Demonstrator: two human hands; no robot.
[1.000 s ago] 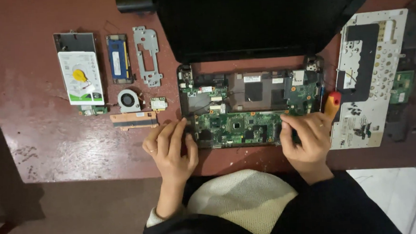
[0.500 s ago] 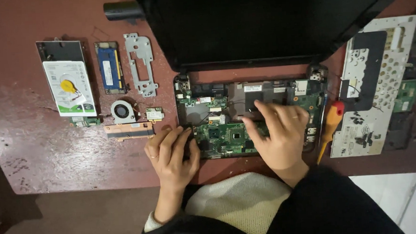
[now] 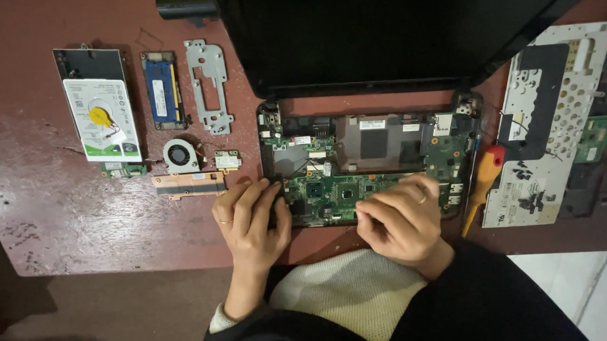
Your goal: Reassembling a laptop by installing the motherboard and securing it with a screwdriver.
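**Green board bared under two hands**

Reddish-brown and scuffed, the tabletop [image 3: 78, 224] carries a row of removed parts to the left of the opened laptop [image 3: 372, 160]: a hard drive [image 3: 100, 112] with a white label, a blue memory stick [image 3: 164, 89], a grey metal bracket [image 3: 209, 85], a small round fan [image 3: 180, 155] and a copper-coloured heat pipe [image 3: 188, 184] just below it. To the right lie an orange-handled screwdriver [image 3: 485, 175], touching the laptop's edge, and a perforated white keyboard plate [image 3: 547, 123]. The black screen [image 3: 407, 27] leans back at the top. A darker floor shows below the tabletop edge.

Inside the laptop's open base sits the green motherboard [image 3: 359, 181], with a dark square patch above it and small chips across it. The left hand [image 3: 251, 222] rests on the base's front left corner, fingers curled loosely against the board's edge, gripping nothing that shows. The right hand [image 3: 403, 217] lies on the board's front right part, fingers bent and pressed down; whether they pinch anything I cannot tell
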